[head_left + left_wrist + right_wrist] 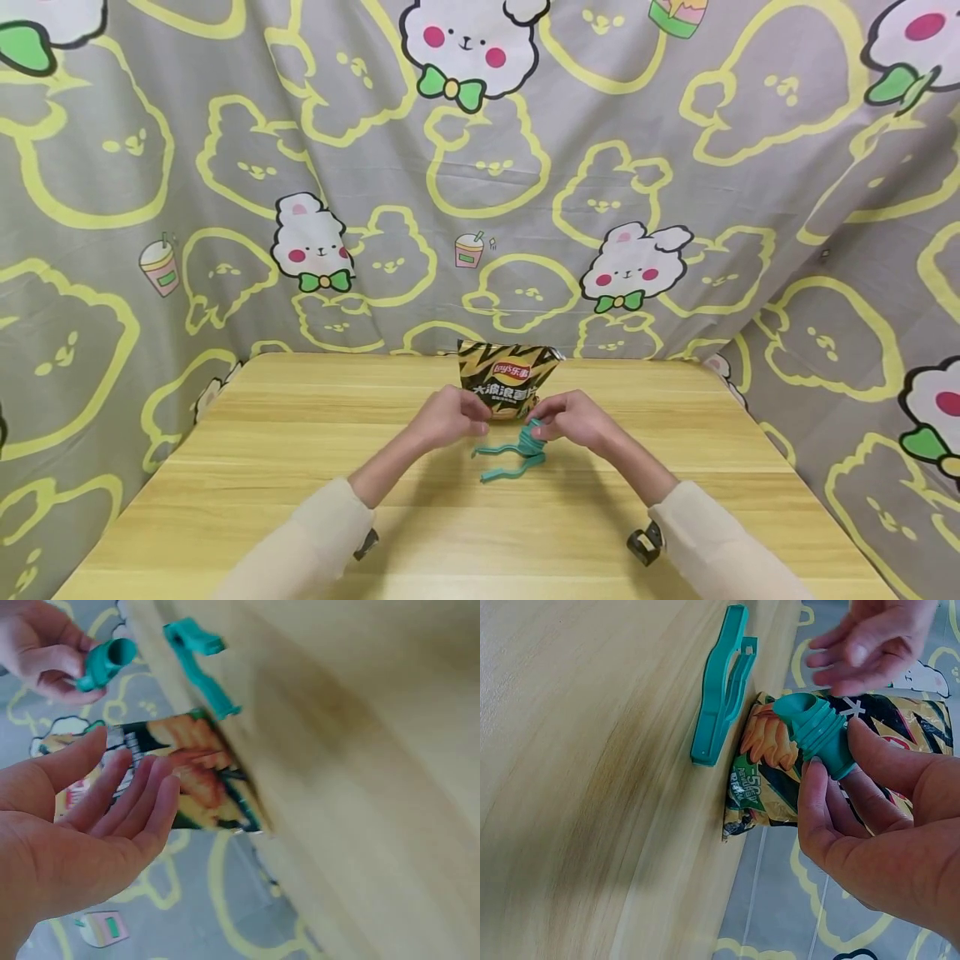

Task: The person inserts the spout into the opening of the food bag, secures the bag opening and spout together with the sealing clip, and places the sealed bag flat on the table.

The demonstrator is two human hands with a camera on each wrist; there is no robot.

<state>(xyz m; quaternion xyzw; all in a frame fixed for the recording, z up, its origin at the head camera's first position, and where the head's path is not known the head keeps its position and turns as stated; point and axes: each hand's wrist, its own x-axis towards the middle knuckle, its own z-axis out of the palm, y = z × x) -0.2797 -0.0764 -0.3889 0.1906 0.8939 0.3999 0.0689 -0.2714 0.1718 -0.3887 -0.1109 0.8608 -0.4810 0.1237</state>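
Note:
My right hand (576,419) pinches a teal ribbed pouring spout (817,735) between thumb and fingers, with its round opening showing in the right wrist view. A teal bag clip (718,690) lies spread apart on the table, beside the bag and nearer to me. My left hand (105,817) holds nothing; its fingers are loosely extended in front of the bag's left side. Between and behind both hands stands a black and gold potato chip bag (501,371), its lower edge partly hidden by them in the head view.
A light wooden table (300,475) carries all of these things. Behind and on both sides hangs a grey curtain (495,179) with cartoon prints. A small black device (645,543) sits at my right wrist.

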